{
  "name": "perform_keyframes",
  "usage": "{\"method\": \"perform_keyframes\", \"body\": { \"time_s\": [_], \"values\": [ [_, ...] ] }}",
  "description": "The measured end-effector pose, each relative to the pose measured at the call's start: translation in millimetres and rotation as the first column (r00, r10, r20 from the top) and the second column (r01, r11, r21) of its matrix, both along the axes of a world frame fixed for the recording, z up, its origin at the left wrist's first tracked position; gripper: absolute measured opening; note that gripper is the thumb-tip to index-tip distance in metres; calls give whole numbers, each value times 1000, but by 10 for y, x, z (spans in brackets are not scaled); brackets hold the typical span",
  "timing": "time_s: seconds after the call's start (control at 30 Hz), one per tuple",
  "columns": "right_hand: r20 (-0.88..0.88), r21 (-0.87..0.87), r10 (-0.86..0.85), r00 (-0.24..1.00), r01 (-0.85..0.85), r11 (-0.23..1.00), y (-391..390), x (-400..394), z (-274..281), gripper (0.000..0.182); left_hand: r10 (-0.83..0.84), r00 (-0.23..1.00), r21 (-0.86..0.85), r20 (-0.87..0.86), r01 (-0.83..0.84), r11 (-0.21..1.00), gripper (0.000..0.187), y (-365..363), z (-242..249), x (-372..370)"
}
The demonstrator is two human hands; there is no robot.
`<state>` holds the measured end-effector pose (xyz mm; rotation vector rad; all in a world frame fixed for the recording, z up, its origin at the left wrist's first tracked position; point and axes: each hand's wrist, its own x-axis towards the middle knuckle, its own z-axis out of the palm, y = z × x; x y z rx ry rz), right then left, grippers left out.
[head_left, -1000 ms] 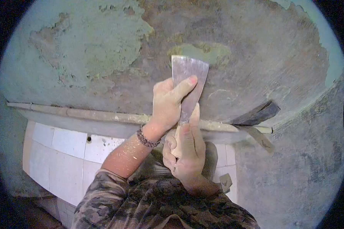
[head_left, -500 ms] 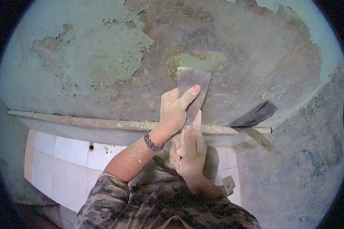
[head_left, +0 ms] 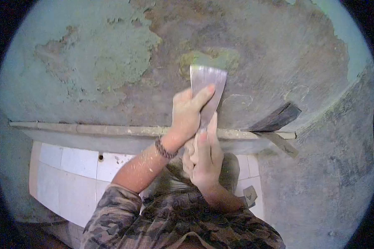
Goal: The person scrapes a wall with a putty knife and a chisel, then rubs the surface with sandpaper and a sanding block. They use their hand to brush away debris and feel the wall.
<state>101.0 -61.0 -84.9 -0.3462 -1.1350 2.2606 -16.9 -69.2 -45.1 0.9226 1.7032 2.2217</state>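
Both hands grip one putty knife point(head_left: 209, 79), its wide metal blade pointing up the wall point(head_left: 270, 54). My left hand point(head_left: 188, 114) clasps the blade's lower part, thumb laid flat on its face and the other fingers tucked behind. Below it, my right hand point(head_left: 204, 162) is wrapped round the handle, which is mostly hidden. The blade's edge lies over the lower part of a greenish paint patch point(head_left: 216, 57), surrounded by bare grey-brown plaster. Pale dust and flakes speckle my left forearm above the braided bracelet point(head_left: 164, 148).
A pipe point(head_left: 99, 130) runs along the wall's base. A dark strip of sandpaper-like sheet point(head_left: 276, 118) leans over its right end, with a brown piece point(head_left: 283, 145) below. Peeling green paint point(head_left: 112, 62) covers the left wall. White tiles point(head_left: 79, 164) and a small scrap point(head_left: 249, 195) lie lower down.
The putty knife and both hands have moved slightly up and left. The blade catches more light, and its edge sits higher against the green patch. Both grips look the same.
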Motion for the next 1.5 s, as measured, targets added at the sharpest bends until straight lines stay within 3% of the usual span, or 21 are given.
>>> {"method": "perform_keyframes", "body": {
  "time_s": [0.03,0.1,0.23,0.27,0.3,0.37,0.43,0.5,0.53,0.63,0.7,0.77,0.8,0.93,1.0,1.1,1.23,1.37,1.4,1.43,1.5],
  "values": [
    [-19,4,-3,1000,3,1000,15,-11,6,49,-3,1000,4,-19,3,1000,37,35,-6,-21],
    [115,440,-127,985,65,896,56,0,-31,53,13,1000,103,7,-13,995,36,79,36,17],
    [101,278,-53,994,23,960,-48,92,50,56,-90,988,103,128,77,992,34,42,101,22],
    [72,225,-26,997,9,974,-70,64,105,57,3,1000,-11,-24,-3,1000,32,17,42,0],
    [31,178,0,1000,-6,984,-63,9,154,59,7,999,-7,-40,-8,1000,32,61,-16,-5],
    [-23,209,1,1000,4,978,21,-81,188,59,55,998,169,-33,-49,984,32,165,-34,20],
    [-24,213,-9,1000,14,977,45,-81,181,60,22,999,142,-42,-16,990,32,171,30,-41],
    [-16,289,-36,999,39,957,36,-100,293,61,-62,995,66,79,57,996,34,103,205,-15],
    [-1,214,17,1000,-17,977,6,-36,325,60,11,1000,-23,-6,-11,1000,34,100,129,-39],
    [78,204,-1,997,-15,979,26,23,19,60,13,994,162,104,-30,986,35,166,-108,96],
    [39,126,37,999,-42,991,1,-15,183,61,41,999,163,33,-46,986,34,156,-51,2],
    [24,208,11,1000,-16,978,-7,-46,267,62,48,995,-66,-91,-54,996,36,29,169,-4],
    [42,198,17,999,-25,980,-35,-17,293,62,-7,1000,-5,27,7,1000,39,48,144,8],
    [84,184,44,995,-59,981,-34,33,80,62,86,992,-10,-91,-88,996,39,85,-139,-3],
    [105,92,44,994,-53,994,-71,16,49,60,46,999,1,-13,-46,999,36,50,-86,13],
    [75,115,31,997,-40,993,-111,10,107,58,-34,985,-36,171,40,999,35,3,-168,25],
    [65,125,35,997,-43,991,-89,-49,43,57,44,999,20,5,-44,999,33,57,-124,-13],
    [30,114,31,999,-34,993,-85,-70,127,55,22,1000,39,20,-23,999,33,25,-48,-39],
    [27,152,13,1000,-17,988,-87,-66,46,55,151,942,6,-301,-156,988,33,18,-161,-94],
    [23,191,-6,1000,1,982,-86,-55,-39,55,153,937,16,-313,-156,988,33,39,-257,-78],
    [56,316,-50,997,29,948,-81,-69,13,54,1,991,107,135,-15,994,32,52,-255,46]
  ]
}}
